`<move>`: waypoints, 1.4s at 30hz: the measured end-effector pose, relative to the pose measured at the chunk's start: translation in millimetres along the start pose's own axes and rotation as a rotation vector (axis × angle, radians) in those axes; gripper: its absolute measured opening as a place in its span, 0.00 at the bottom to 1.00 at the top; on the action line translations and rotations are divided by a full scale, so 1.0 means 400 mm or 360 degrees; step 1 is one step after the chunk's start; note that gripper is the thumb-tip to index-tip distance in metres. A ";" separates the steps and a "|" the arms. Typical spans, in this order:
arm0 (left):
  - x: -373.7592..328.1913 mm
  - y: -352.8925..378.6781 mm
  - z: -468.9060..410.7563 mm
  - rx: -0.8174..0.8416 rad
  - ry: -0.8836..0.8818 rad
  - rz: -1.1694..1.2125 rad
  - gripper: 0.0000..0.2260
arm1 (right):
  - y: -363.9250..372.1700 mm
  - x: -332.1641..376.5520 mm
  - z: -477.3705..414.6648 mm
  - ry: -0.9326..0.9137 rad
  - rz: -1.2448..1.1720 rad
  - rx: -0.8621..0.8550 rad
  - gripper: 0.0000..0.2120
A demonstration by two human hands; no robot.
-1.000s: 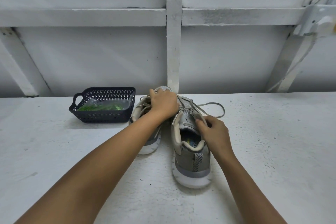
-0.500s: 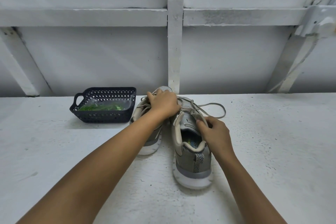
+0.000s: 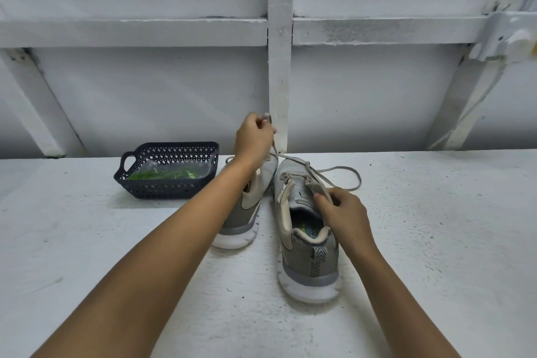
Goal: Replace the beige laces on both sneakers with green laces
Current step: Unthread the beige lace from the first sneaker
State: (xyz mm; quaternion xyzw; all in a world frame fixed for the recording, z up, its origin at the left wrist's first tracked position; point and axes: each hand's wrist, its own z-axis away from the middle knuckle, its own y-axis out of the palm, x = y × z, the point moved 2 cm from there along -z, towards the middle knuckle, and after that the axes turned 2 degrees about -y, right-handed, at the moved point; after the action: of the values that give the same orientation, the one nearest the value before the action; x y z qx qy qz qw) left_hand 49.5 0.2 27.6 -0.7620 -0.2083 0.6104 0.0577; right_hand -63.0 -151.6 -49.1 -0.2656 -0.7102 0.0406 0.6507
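While sneakers (image 3: 308, 256) stand near, basket (image 3: 171, 193) holds green laces (image 3: 162, 174).

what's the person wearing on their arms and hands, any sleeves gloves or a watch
Nothing shows on them. The left forearm and right forearm are bare to the frame's bottom edge, no sleeve in view. The left hand and right hand carry no gloves, and no watch, bracelet or ring is visible.
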 end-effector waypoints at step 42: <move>-0.151 -0.075 0.137 0.1633 -0.0212 0.1335 0.15 | 0.031 0.190 -0.109 -0.0722 0.0425 0.0548 0.11</move>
State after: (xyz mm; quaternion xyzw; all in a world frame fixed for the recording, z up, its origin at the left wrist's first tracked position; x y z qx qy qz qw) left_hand -20.3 -5.0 79.0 -0.6150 0.4196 0.6487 0.1578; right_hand -18.6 -120.9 20.9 -0.2267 -0.7788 0.3035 0.5000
